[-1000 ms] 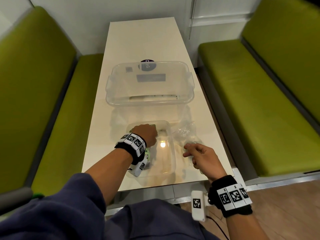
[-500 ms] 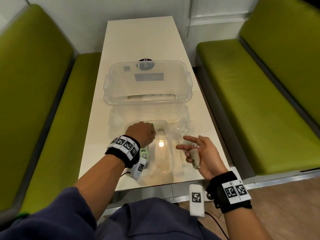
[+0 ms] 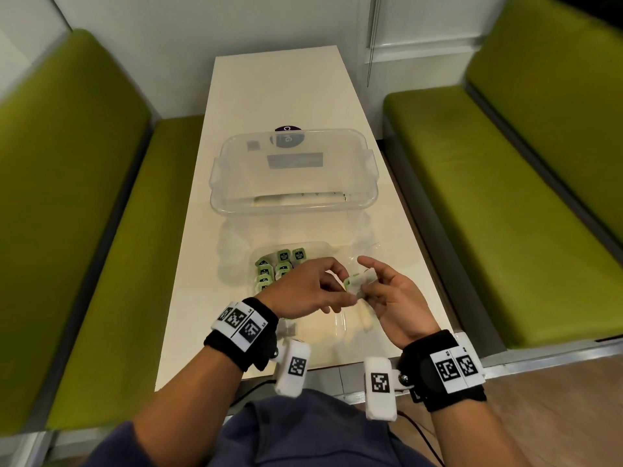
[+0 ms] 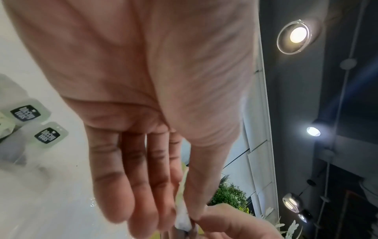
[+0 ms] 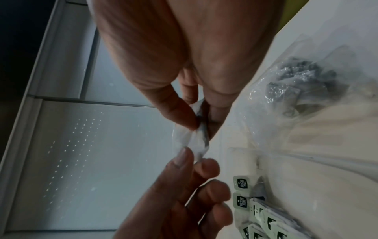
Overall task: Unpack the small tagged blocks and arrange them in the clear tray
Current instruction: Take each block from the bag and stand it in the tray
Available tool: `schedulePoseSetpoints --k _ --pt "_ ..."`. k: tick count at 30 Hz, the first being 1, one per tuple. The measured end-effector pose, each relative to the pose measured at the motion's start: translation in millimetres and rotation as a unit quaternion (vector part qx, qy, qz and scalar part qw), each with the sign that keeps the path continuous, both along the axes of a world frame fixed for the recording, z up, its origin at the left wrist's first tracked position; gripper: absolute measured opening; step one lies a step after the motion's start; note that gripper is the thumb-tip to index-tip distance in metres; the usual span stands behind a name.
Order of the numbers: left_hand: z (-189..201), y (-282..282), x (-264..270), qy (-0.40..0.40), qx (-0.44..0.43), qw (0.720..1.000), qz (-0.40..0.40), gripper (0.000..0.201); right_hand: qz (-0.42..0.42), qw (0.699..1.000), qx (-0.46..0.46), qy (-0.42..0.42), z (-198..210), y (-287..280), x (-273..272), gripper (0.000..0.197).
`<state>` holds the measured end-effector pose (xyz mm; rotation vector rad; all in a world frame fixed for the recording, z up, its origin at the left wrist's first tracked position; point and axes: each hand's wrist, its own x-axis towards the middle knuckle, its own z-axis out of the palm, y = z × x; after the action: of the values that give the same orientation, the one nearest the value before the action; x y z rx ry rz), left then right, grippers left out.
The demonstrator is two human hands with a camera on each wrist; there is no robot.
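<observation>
Left hand (image 3: 305,291) and right hand (image 3: 392,294) raised palms facing, fingers pinching one wrapped block (image 3: 359,281) between them, clear tray (image 3: 333,326) at 6 o'clock below

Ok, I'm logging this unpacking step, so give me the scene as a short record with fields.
left hand: pinches one end of the wrapped block
right hand: pinches its other end
wrapped block: held above the table, near the clear tray
unpacked blocks: lying in the tray's far left part
empty wrappers: beside the tray
large clear bin: beyond the tray
</observation>
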<state>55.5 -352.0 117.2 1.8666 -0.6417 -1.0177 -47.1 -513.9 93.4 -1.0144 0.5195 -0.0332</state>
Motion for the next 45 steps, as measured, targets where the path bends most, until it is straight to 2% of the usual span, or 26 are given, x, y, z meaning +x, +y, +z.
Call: schedulePoseSetpoints --k 5,9,12,14,16,19,23,29,31,34,36,39,45 --pt "-1 6 3 -0.032 -0.038 0.998 0.037 0.018 0.001 1.0 0.009 -0.029 1 1 0 0.049" --pt "-2 11 5 -0.016 -0.093 0.992 0.081 0.007 0.009 0.999 -0.009 -0.051 -1 1 -1 0.056" --pt "-1 14 12 0.003 -0.122 0.985 0.123 0.011 0.01 0.998 0.005 -0.062 1 2 -2 0.061" --pt "2 15 16 0.007 -0.13 0.982 0.135 0.011 0.006 0.998 0.035 -0.056 3 3 -1 0.053" --pt "5 18 20 0.005 -0.129 0.984 0.122 0.007 0.011 0.999 0.041 -0.031 5 6 2 0.037" --pt "7 21 28 -0.013 -0.102 0.991 0.085 0.012 0.035 0.999 -0.037 0.013 6 12 8 0.024" --pt "6 21 36 -0.046 -0.049 0.994 0.084 0.022 0.037 0.99 -0.134 0.034 2 17 14 0.017" --pt "-3 21 59 -0.112 0.046 0.989 0.084 0.006 0.053 0.957 -0.272 0.081 -16 13 20 0.02" --pt "-5 20 68 -0.165 0.086 0.979 0.082 0.003 0.066 0.942 -0.313 0.106 -25 8 19 0.021" --pt "-16 17 80 -0.248 0.157 0.954 0.063 0.003 0.101 0.924 -0.344 0.129 -35 6 19 0.025" --pt "-29 16 87 -0.274 0.2 0.94 0.047 0.006 0.125 0.912 -0.367 0.137 -38 7 20 0.03" --pt "-47 12 92 -0.278 0.243 0.929 0.039 0.012 0.157 0.893 -0.393 0.156 -42 8 23 0.038" --pt "-69 7 92 -0.269 0.247 0.928 0.072 0.013 0.209 0.877 -0.399 0.168 -47 7 26 0.045"
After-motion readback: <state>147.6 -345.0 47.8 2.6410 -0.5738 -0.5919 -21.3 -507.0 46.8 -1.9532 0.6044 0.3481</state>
